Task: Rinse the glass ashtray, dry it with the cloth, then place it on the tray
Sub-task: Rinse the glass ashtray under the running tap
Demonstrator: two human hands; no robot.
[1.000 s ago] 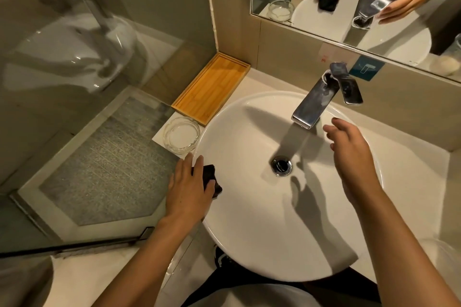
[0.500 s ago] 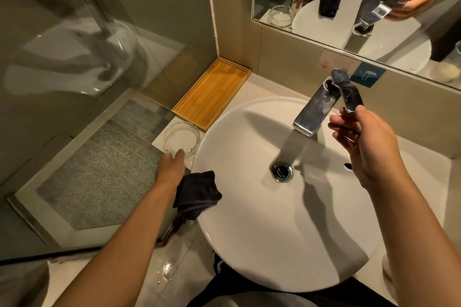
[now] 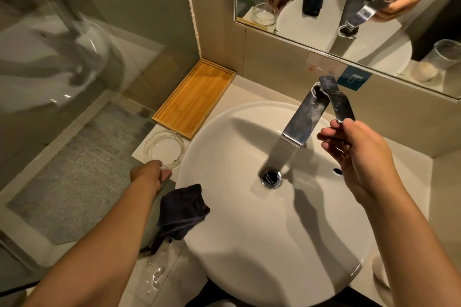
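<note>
The clear glass ashtray [image 3: 164, 149] sits on the counter left of the white basin [image 3: 249, 244]. My left hand [image 3: 149, 176] grips its near rim with the fingertips. A dark cloth [image 3: 180, 214] hangs over the basin's left rim, free of either hand. The wooden tray [image 3: 195, 98] lies in the back corner, just behind the ashtray. My right hand [image 3: 356, 154] pinches the end of the chrome tap lever [image 3: 336, 101]. No water shows under the spout [image 3: 303, 119].
A mirror [image 3: 349, 2] runs along the back wall. A glass shower screen [image 3: 74, 57] borders the counter on the left. The drain [image 3: 271, 177] sits mid-basin. Water drops [image 3: 157, 276] lie on the counter near the front edge.
My left hand let go of the cloth, left it on the basin rim and reached the ashtray. My right hand rose from over the basin and took the tap lever.
</note>
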